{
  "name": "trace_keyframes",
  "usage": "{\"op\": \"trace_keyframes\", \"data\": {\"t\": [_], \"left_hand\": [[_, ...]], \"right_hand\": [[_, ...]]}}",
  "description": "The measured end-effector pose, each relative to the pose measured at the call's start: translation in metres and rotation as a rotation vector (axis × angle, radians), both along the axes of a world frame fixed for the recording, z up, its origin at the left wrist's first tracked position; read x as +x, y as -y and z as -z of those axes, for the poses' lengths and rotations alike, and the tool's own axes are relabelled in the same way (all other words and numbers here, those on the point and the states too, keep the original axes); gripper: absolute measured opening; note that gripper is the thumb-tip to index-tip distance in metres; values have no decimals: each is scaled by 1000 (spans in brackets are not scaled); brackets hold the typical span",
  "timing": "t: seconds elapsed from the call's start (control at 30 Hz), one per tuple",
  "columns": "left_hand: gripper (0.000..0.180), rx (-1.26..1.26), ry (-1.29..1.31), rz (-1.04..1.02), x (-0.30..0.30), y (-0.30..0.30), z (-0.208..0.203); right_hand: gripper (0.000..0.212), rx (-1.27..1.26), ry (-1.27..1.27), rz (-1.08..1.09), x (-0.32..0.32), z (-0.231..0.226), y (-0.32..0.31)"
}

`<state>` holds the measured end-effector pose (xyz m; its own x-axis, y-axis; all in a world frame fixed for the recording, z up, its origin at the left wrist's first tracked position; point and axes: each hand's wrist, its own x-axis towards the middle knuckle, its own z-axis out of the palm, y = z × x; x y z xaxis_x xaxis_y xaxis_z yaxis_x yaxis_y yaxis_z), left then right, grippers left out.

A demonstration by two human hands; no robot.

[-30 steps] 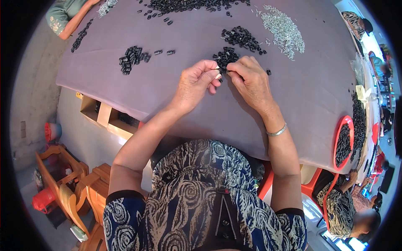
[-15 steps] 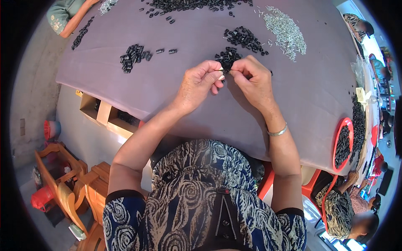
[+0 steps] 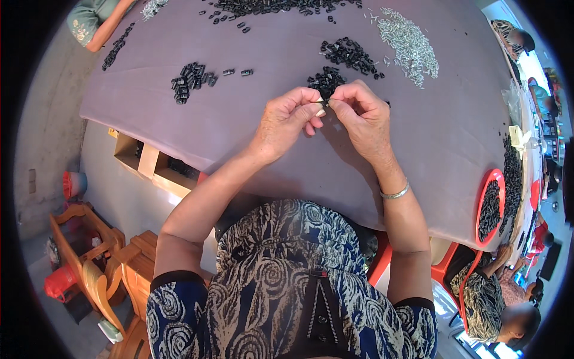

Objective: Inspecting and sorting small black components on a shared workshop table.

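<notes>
Over the middle of the cloth-covered table point(image 3: 239, 128), my left hand point(image 3: 290, 119) and my right hand point(image 3: 363, 116) meet fingertip to fingertip. Each pinches at a small dark piece point(image 3: 325, 103) between them, mostly covered by the fingers, so its kind does not show. Just beyond the fingertips lies a small heap of black plastic parts point(image 3: 326, 79). A second heap of black parts point(image 3: 350, 55) is farther off, beside a spread of small silvery metal pins point(image 3: 409, 45). To the left sits a cluster of short black cylindrical pieces point(image 3: 190, 82).
A large black pile point(image 3: 263, 6) spans the far side. At right, a red-rimmed basket point(image 3: 501, 203) holds black parts. Cardboard boxes point(image 3: 146, 158) stand below the left table edge, near wooden chairs point(image 3: 134, 257). Another person's arm point(image 3: 110, 27) reaches in at far left; several people sit at right.
Both hands have shifted very slightly, with the left fingertips moving a little to the right toward the other hand. The heaps look the same.
</notes>
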<state>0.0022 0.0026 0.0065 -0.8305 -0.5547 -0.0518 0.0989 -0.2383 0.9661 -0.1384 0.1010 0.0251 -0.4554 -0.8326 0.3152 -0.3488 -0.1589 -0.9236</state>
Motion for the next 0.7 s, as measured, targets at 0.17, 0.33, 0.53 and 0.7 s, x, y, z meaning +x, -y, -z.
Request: {"op": "trace_keyframes", "data": {"t": [0.17, 0.33, 0.53, 0.7], "left_hand": [[11, -9, 2, 34, -1, -1, -1], [15, -28, 26, 68, 0, -2, 0], [17, -32, 51, 115, 0, -2, -4], [16, 44, 11, 51, 0, 1, -5]], "right_hand": [[3, 1, 4, -4, 0, 2, 0], [3, 10, 34, -28, 0, 3, 0], [4, -1, 57, -36, 1, 1, -1], [5, -6, 99, -21, 1, -1, -4]]}}
